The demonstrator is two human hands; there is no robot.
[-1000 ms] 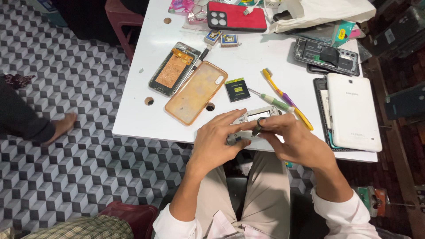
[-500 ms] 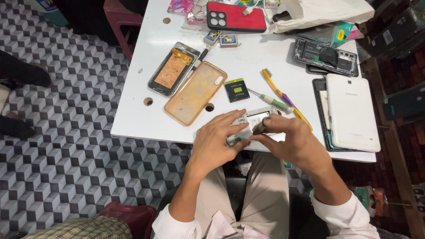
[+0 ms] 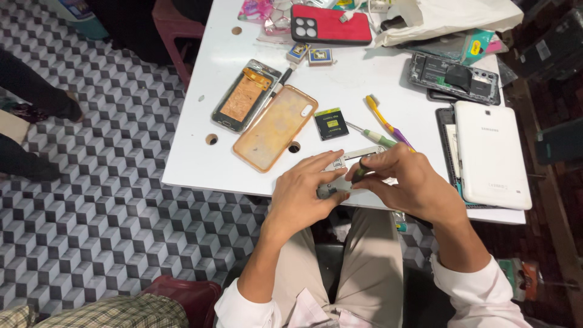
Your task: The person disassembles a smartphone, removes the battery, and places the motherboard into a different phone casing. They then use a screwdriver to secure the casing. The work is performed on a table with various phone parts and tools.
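Small silvery phone part (image 3: 349,164) at the near edge of the white tabletop (image 3: 200,164), pinned between both hands. Left hand (image 3: 303,191) pressed flat over its near left end, fingers spread and bearing down, thumb curled round a small dark round piece at the edge. Right hand (image 3: 404,179) closed in a pinch on a thin dark-tipped tool (image 3: 361,170), tip touching the part just right of the left fingertips. Only the far strip of the part visible; the rest hidden under the hands.

Taking the part as landmark: just beyond it, a small black and yellow battery (image 3: 331,123); beyond and to the right, a green-handled screwdriver (image 3: 371,135) and a yellow and purple toothbrush (image 3: 388,121), lying crossed. Beyond and to the left, an orange translucent phone case (image 3: 273,129), and touching its far side an opened phone (image 3: 245,97) with its copper-coloured inside up. Well to the right, a white tablet (image 3: 490,152) face down on a dark frame. Far beyond, a red phone (image 3: 331,24), a bared dark phone chassis (image 3: 452,76) and a white plastic bag (image 3: 449,15).

Round holes in the tabletop near the case. Below, a floor (image 3: 91,200) of grey cube-patterned tiles; to the far left, dark-clad legs of another person (image 3: 30,91).
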